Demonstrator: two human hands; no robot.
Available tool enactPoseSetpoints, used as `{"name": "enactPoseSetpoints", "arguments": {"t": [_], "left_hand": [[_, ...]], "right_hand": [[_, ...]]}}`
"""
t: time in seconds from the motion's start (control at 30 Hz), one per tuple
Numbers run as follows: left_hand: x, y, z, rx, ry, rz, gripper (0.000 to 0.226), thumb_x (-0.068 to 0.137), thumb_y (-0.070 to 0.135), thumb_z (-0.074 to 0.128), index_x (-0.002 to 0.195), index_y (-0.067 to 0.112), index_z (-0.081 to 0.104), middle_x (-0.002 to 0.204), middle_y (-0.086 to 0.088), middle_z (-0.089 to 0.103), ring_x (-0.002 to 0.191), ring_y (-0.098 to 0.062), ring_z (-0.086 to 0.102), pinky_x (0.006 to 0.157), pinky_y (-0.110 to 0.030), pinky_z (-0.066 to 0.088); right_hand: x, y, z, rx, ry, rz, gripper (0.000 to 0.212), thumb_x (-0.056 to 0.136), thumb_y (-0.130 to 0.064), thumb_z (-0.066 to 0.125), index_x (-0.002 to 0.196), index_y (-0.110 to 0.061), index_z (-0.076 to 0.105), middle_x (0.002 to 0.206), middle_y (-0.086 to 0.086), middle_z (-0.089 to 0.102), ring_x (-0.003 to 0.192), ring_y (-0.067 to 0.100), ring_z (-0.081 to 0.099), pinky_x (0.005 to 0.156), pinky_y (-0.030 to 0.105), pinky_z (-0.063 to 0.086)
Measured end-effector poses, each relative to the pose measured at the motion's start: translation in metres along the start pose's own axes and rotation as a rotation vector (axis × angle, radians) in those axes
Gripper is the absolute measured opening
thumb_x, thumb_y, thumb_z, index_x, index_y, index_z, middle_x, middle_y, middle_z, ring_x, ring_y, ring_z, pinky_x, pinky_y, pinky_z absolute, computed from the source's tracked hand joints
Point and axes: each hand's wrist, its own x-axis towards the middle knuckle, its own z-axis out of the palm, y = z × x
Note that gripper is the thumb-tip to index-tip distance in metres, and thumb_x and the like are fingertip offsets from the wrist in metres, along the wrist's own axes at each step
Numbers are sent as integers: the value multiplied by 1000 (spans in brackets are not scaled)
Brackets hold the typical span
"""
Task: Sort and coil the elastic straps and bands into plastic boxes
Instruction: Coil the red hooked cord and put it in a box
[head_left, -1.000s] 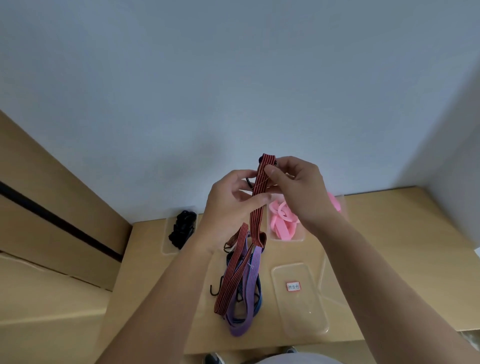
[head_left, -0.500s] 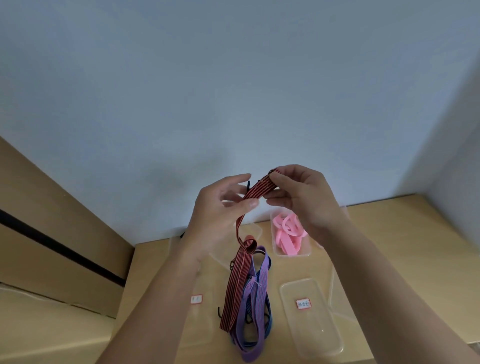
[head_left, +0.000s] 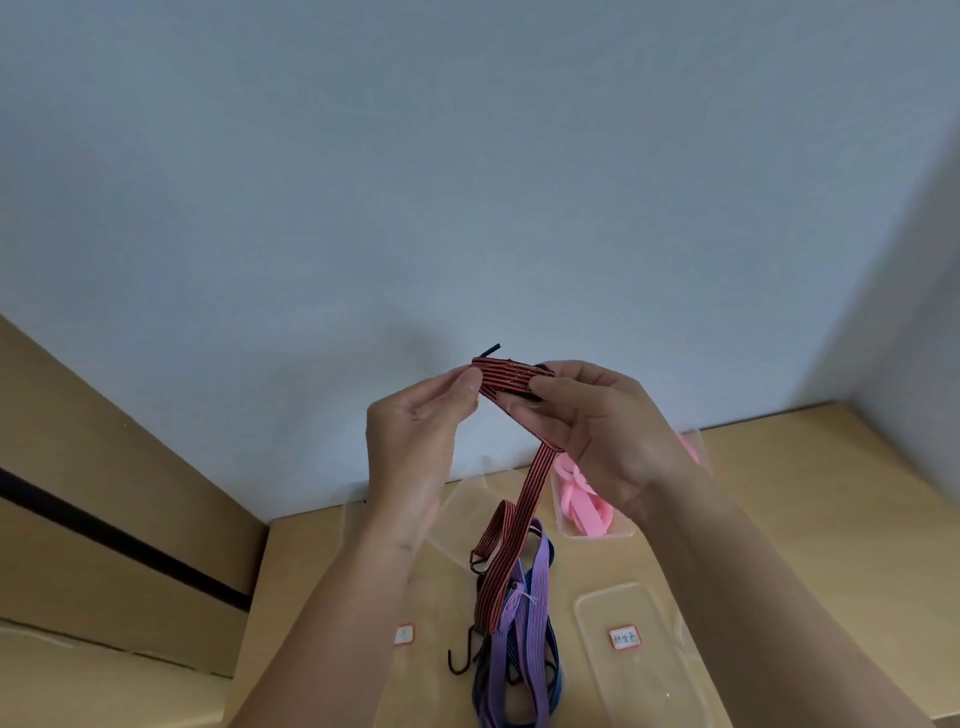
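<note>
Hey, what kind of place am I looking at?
Probably a plain indoor workstation, perhaps an office or lab: a light wooden table set against bare pale walls, with labelled clear plastic boxes.

Ahead of you a plain, pale grey-blue wall fills most of the view and meets a second wall in a corner at your right. Below it lies a light wooden tabletop, its far edge against the wall. At your left stands a light wooden panel, crossed by a thin black groove slanting down toward the table.
</note>
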Motion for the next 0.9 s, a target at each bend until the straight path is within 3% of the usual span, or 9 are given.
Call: {"name": "enactPoseSetpoints", "arguments": {"t": [0.13, 0.3, 0.37, 0.43, 0.53, 0.6, 0.67, 0.73, 0.9], "left_hand": [[0, 13, -2, -118, -37, 13, 26, 87, 16, 77, 111, 7, 79, 106, -8, 79, 103, -18, 72, 96, -33, 58], [3, 23, -4, -88, -67, 23, 33, 84, 13, 81, 117, 11, 77, 100, -14, 78, 98, -27, 73, 94, -42, 58], [5, 28, -7, -68, -92, 30, 36, 82, 9, 83, 117, 11, 75, 98, -16, 78, 94, -31, 75, 90, -45, 60], [8, 33, -10, -56, -104, 25, 38, 77, 11, 82, 115, 12, 75, 98, -16, 77, 91, -33, 76, 83, -45, 62], [11, 41, -16, -35, -116, 41, 36, 75, 11, 81, 110, 14, 74, 96, -14, 77, 90, -33, 76, 77, -43, 62], [13, 46, -19, -31, -116, 61, 37, 75, 9, 84, 110, 12, 73, 95, -14, 76, 91, -34, 75, 75, -43, 62], [16, 50, -22, -41, -113, 66, 39, 75, 10, 85, 112, 9, 73, 95, -16, 75, 90, -34, 75, 74, -42, 62], [16, 55, -24, -45, -114, 55, 38, 76, 12, 80, 113, 6, 74, 94, -14, 74, 86, -28, 74, 73, -40, 62], [14, 56, -24, -18, -102, 46, 25, 78, 10, 77, 103, 9, 76, 88, -7, 74, 82, -23, 72, 69, -36, 61]], "right_hand": [[0, 1, 7, -119, -46, -10, 15, 89, 0, 68, 103, 5, 71, 99, 27, 74, 96, 32, 75, 76, 27, 60], [0, 7, 19, -342, -84, -80, 14, 93, -3, 66, 104, 3, 74, 94, 20, 76, 85, 26, 76, 70, 26, 60], [1, 11, 22, -435, -76, -139, 12, 92, -3, 69, 99, 4, 74, 87, 20, 75, 75, 21, 75, 65, 25, 60], [1, 14, 24, -591, -58, -221, 6, 88, -10, 76, 91, -5, 76, 81, 14, 75, 71, 15, 71, 64, 24, 57], [3, 20, 20, -860, 16, -351, 23, 76, -27, 88, 89, -29, 69, 94, -6, 70, 84, 5, 64, 70, 17, 48], [4, 21, 16, -980, -11, -394, 36, 74, -31, 89, 96, -37, 61, 105, -14, 65, 99, 2, 62, 79, 18, 49], [7, 21, 13, -941, -120, -342, 36, 79, -25, 85, 104, -33, 61, 99, -13, 70, 97, 6, 67, 83, 26, 54], [8, 20, 12, -843, -202, -252, 35, 82, -20, 83, 109, -31, 62, 89, -11, 72, 81, 9, 72, 74, 27, 57], [8, 25, 11, -851, -323, -152, 10, 86, -24, 76, 85, -24, 66, 71, -2, 70, 66, 22, 71, 63, 41, 54]]}}
